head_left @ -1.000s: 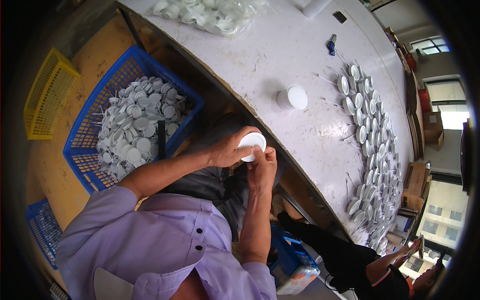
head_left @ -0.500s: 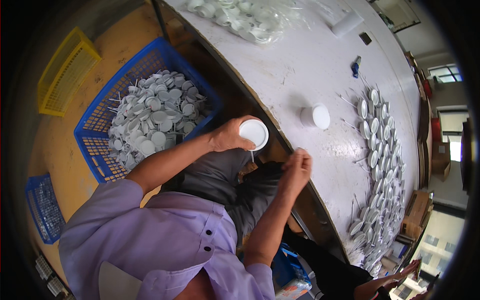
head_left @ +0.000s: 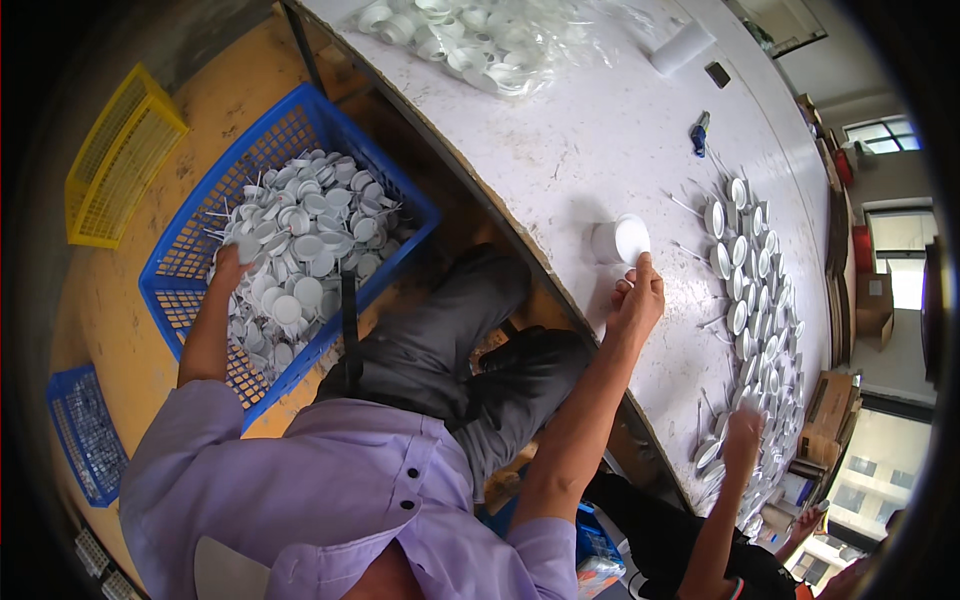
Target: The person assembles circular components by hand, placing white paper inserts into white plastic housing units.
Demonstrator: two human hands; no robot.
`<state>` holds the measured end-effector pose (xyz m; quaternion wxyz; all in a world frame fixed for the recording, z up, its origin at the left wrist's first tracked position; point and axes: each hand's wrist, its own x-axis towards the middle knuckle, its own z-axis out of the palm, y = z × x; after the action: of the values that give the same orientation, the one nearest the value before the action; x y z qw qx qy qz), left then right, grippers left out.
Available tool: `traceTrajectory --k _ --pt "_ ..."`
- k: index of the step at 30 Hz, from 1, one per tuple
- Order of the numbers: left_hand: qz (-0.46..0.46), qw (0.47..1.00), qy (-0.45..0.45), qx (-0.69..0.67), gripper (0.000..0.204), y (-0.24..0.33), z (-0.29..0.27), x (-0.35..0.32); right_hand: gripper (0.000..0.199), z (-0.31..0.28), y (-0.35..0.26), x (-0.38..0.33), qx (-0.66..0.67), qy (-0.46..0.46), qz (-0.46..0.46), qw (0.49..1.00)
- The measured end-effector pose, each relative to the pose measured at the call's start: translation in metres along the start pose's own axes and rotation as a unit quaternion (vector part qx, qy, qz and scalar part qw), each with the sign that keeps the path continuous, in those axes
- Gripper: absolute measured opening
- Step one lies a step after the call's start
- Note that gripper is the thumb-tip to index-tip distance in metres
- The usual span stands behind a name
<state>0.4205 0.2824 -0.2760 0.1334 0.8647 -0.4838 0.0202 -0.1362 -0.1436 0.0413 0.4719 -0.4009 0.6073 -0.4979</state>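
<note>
My left hand (head_left: 231, 264) reaches down into a blue plastic basket (head_left: 190, 250) on the floor and rests on the heap of white round discs with thin stems (head_left: 300, 240). Whether it grips one is hidden. My right hand (head_left: 638, 295) lies on the white table (head_left: 560, 150), fingers bunched together. Its fingertips are just below a short white cylinder (head_left: 622, 240), touching or nearly touching it.
Rows of white discs (head_left: 745, 260) line the table's right side, where another person's hand (head_left: 742, 430) works. A clear bag of white rings (head_left: 470, 40), a white roll (head_left: 682, 45) and a small blue tool (head_left: 698, 132) lie farther off. A yellow basket (head_left: 120, 155) and a second blue basket (head_left: 85, 435) stand on the floor.
My left hand, which held a white disc near my lap, has dropped into the blue basket. My right hand has gone up from my lap to the table beside the white cylinder.
</note>
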Motion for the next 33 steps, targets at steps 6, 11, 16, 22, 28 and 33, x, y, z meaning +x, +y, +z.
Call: traceTrajectory --k 6,11,16,22,28,33 --pt "-0.497 0.806 -0.06 -0.316 0.05 -0.057 0.001 -0.089 0.022 0.009 0.003 -0.002 0.116 -0.053 0.033 0.991" --pt "-0.551 0.834 0.038 0.018 0.056 -0.055 -0.017 -0.065 0.019 0.01 0.007 -0.001 0.152 -0.064 0.038 0.986" --pt "-0.308 0.912 0.148 -0.225 0.04 0.088 -0.053 0.052 0.018 -0.01 0.002 -0.004 0.138 -0.019 0.02 0.99" --pt "-0.077 0.819 0.138 -0.551 0.023 0.29 -0.145 0.114 0.014 -0.022 0.008 -0.01 0.17 0.006 0.025 0.985" --pt "0.088 0.711 -0.214 -0.664 0.016 0.474 -0.191 0.081 0.013 -0.052 0.012 -0.022 0.224 0.007 0.018 0.974" --pt "0.192 0.676 -0.336 -0.627 0.018 0.582 -0.181 0.063 0.01 -0.085 0.01 -0.051 0.252 0.06 -0.006 0.966"
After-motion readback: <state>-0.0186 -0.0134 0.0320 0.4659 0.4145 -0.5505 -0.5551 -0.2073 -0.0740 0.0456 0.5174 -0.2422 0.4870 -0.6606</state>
